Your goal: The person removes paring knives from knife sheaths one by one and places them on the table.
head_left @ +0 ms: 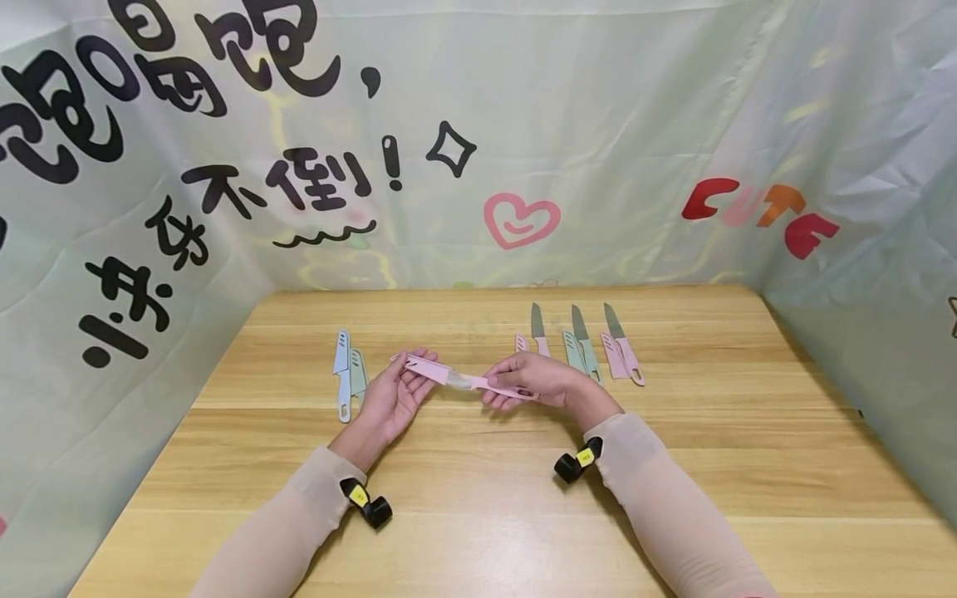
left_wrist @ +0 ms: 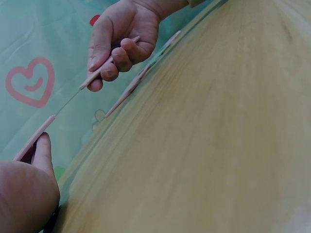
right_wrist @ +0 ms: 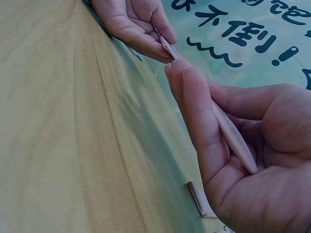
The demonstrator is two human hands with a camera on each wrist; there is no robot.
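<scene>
Above the table, my left hand holds a pink knife sheath between thumb and fingers. The handle of a pink knife is gripped by my right hand. Part of the bare blade shows between sheath and handle; its tip end is inside the sheath. In the left wrist view, sheath, blade and handle form one slanting line. The right wrist view shows the handle lying between the right thumb and fingers, with the left hand beyond.
Left on the wooden table lie a blue knife in its sheath and a green sheathed piece, partly hidden. Right lie a pink knife, a green knife and another pink knife, blades bare, sheaths beside them.
</scene>
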